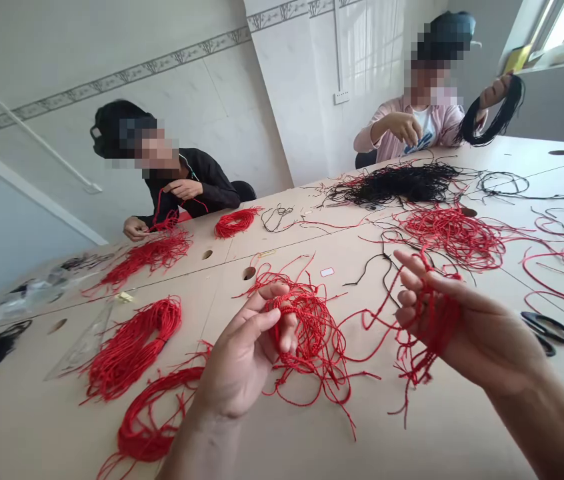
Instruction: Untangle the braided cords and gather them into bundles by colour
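My left hand (245, 357) is closed, thumb and fingers around strands of red braided cord. These strands run into a loose heap of red cord (317, 333) on the table, just beyond the hand. My right hand (477, 320) is raised to the right, palm turned inward and fingers curled. Across it hangs a bunch of red cords (432, 327), with knotted ends dangling below. A few red strands stretch between the heap and the right hand. Part of the bunch is blurred.
Coiled red cord bundles (127, 350) lie left, black scissors (549, 330) right. A black cord pile (402, 181) and a red tangle (455, 233) lie farther back. Across the table (272, 433), one person (197, 180) handles red cord; another (407, 127) holds a black coil.
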